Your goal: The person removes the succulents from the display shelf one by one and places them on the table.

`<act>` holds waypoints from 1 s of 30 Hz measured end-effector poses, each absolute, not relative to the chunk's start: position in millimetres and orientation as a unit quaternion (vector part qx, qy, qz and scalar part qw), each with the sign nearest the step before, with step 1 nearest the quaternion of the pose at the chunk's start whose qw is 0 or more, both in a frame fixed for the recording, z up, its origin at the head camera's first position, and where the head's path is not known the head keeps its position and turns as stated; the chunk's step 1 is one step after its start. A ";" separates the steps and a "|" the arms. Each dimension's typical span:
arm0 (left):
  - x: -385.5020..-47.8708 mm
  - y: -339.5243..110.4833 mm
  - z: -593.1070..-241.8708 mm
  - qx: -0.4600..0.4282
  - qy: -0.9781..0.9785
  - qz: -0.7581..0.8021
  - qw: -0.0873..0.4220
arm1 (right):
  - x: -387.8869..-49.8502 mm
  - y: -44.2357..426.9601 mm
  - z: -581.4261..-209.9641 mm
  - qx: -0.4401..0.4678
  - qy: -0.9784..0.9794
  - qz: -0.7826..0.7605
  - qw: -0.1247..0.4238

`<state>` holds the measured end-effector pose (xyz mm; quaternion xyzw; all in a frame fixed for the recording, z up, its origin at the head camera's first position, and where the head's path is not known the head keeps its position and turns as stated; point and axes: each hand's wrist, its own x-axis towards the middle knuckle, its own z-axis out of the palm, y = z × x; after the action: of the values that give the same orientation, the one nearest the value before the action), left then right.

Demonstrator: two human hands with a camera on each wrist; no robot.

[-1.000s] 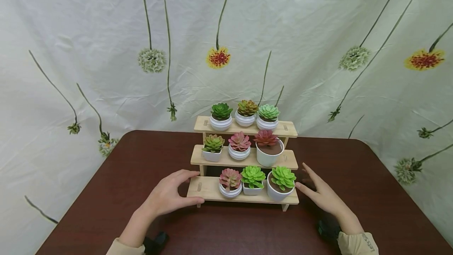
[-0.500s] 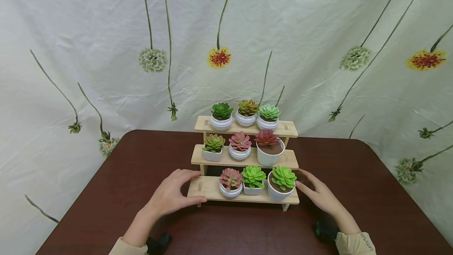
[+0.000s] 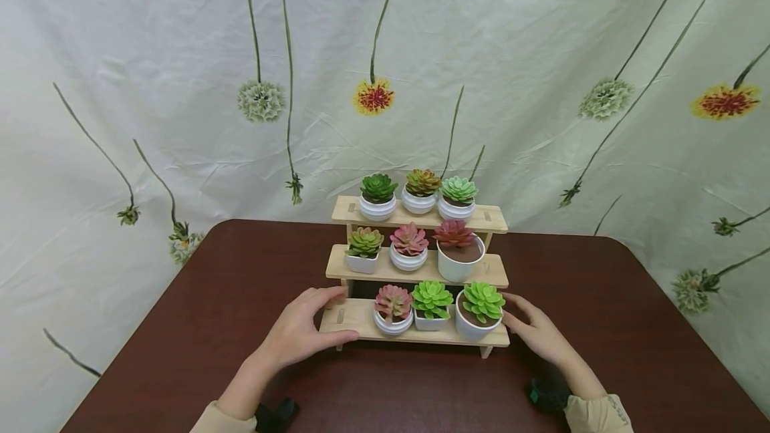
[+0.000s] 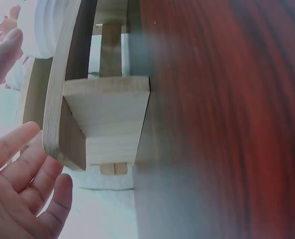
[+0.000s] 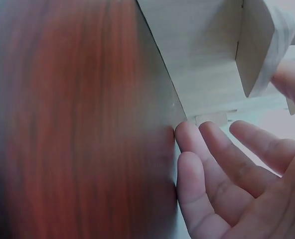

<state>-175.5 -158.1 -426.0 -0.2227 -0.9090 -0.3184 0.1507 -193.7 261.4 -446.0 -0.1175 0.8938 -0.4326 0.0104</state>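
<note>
A three-tier wooden stand (image 3: pixel 355 321) holds several small potted succulents, with pink (image 3: pixel 394 304), green (image 3: pixel 431 299) and bright green (image 3: pixel 483 301) ones on its lowest board. My left hand (image 3: pixel 296 331) surrounds that board's left end, thumb at the front and fingers behind. In the left wrist view, the fingers of my left hand (image 4: pixel 25 189) are relaxed beside the board end (image 4: pixel 73 142). My right hand (image 3: pixel 541 336) is at the right end, thumb against it. The right wrist view shows the other fingers of my right hand (image 5: pixel 242 184) spread by the stand (image 5: pixel 207 64).
The dark red-brown table (image 3: pixel 252 266) carries the stand. Behind it hangs a pale cloth (image 3: pixel 511 52) printed with flowers. Upper boards hold more pots, including a large one with a dark red succulent (image 3: pixel 454 234). Black devices (image 3: pixel 278 413) sit by both wrists.
My left hand has shifted slightly right, its thumb farther along the board's front. My right hand has moved a little left, closer against the stand's right end. The pots keep their places.
</note>
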 end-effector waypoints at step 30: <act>-172.8 -133.6 -424.9 -0.206 -0.889 -0.394 0.113 | -189.2 239.4 -451.2 -0.023 0.821 -0.569 0.051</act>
<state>-172.8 -133.6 -424.9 -0.2055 -0.8886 -0.3941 0.1129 -189.2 239.4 -451.2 -0.0228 0.8206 -0.5688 0.0508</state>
